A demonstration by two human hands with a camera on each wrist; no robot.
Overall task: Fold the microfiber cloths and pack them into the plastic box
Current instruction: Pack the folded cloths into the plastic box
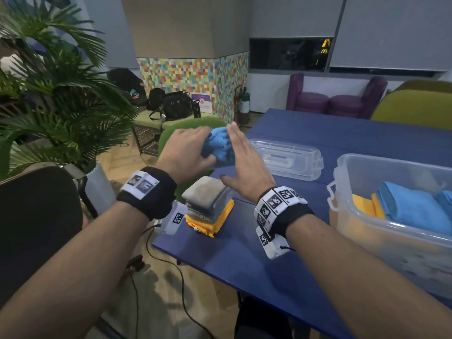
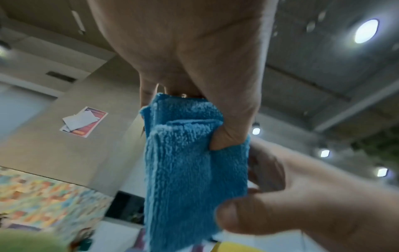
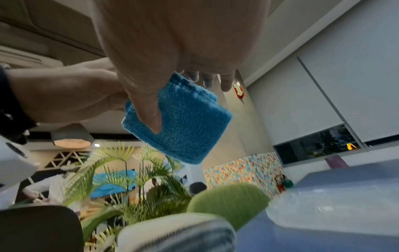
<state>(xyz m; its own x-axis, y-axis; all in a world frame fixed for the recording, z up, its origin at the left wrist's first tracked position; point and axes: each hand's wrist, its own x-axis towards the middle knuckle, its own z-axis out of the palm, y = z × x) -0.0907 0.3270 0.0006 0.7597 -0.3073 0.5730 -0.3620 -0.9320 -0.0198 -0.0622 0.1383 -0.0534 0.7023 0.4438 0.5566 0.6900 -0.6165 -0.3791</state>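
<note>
A folded blue cloth (image 1: 220, 148) (image 2: 190, 170) (image 3: 190, 122) hangs in the air above the table's left edge. My left hand (image 1: 189, 148) (image 2: 194, 51) grips it from the left, thumb pressed into its face. My right hand (image 1: 244, 165) (image 3: 172, 42) lies flat against its right side with straight fingers, and its thumb (image 2: 233, 216) touches the lower corner. Below sits a stack of folded grey and yellow cloths (image 1: 208, 206). The clear plastic box (image 1: 367, 238) stands at the right, with folded blue cloths (image 1: 415, 206) and yellow cloths (image 1: 364, 206) in it.
The box's clear lid (image 1: 286, 157) lies on the blue table (image 1: 269, 260) behind my right hand. A green chair (image 1: 193, 124) and a large plant (image 1: 61, 94) stand left of the table. A dark chair back (image 1: 36, 216) is at the near left.
</note>
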